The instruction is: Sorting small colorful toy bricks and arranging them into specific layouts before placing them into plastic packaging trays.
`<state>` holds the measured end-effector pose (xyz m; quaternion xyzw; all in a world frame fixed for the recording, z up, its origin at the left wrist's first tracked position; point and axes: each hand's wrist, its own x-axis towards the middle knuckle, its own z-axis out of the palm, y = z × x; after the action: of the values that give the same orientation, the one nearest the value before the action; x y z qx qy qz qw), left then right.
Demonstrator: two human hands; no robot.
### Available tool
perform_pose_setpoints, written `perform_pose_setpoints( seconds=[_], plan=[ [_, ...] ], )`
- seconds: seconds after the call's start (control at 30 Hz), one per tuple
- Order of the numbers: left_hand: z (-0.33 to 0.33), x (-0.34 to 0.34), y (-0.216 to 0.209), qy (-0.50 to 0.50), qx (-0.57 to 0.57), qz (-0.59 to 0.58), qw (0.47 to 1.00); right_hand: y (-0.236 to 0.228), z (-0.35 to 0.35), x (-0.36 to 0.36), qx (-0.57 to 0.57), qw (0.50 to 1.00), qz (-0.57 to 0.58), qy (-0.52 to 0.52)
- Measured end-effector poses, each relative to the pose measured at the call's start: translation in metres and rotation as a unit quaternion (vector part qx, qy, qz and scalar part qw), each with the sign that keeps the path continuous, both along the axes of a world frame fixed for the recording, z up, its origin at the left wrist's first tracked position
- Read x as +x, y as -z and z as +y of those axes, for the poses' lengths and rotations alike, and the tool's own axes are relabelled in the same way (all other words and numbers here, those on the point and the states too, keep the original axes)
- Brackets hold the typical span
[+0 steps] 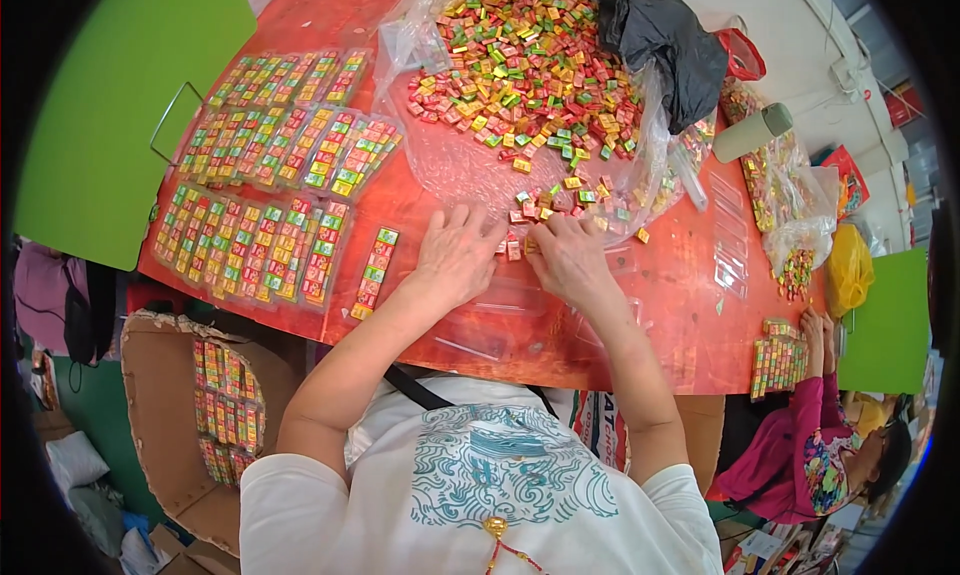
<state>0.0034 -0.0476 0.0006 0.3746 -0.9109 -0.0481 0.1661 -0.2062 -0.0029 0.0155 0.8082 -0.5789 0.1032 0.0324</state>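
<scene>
Small foil-wrapped blocks (514, 248) in red, green and yellow lie between my two hands at the front of a big loose pile (540, 70). My left hand (462, 250) is closed, its bent fingers and thumb against these blocks from the left. From the right, my right hand (572, 260) curls its fingers down onto the same blocks; the fingertips are partly hidden. Clear plastic trays (510, 300) lie on the table below my hands. Left of my left forearm rests one narrow filled strip (375, 273) of blocks.
Rows of filled strips (255, 240) cover the red table's (400, 325) left side. Clear plastic sheeting and a black bag (668, 45) surround the pile; a bottle (752, 132) stands to its right. A cardboard box (155, 415) sits lower left. A co-worker (820, 435) handles strips at right.
</scene>
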Motion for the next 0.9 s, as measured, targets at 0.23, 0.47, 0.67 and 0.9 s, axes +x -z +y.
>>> perform_pose_setpoints(
  seconds=[0.23, 0.47, 0.67, 0.9],
  plan=[
    [-0.001, 0.004, 0.007, 0.01, 0.024, 0.027, 0.999, 0.005, 0.005, 0.009, 0.011, 0.999, -0.03, -0.024],
    [-0.012, 0.036, -0.018, -0.049, 0.118, -0.009, 0.992, 0.003, 0.006, 0.009, 0.03, 0.997, -0.058, -0.035],
    [-0.017, 0.037, -0.013, -0.016, 0.152, -0.022, 0.988, 0.009, 0.004, 0.015, 0.027, 0.998, -0.053, -0.027],
    [-0.014, 0.032, -0.004, 0.014, 0.135, -0.005, 0.991, 0.022, 0.008, 0.022, -0.015, 0.998, -0.06, -0.013]
  ],
)
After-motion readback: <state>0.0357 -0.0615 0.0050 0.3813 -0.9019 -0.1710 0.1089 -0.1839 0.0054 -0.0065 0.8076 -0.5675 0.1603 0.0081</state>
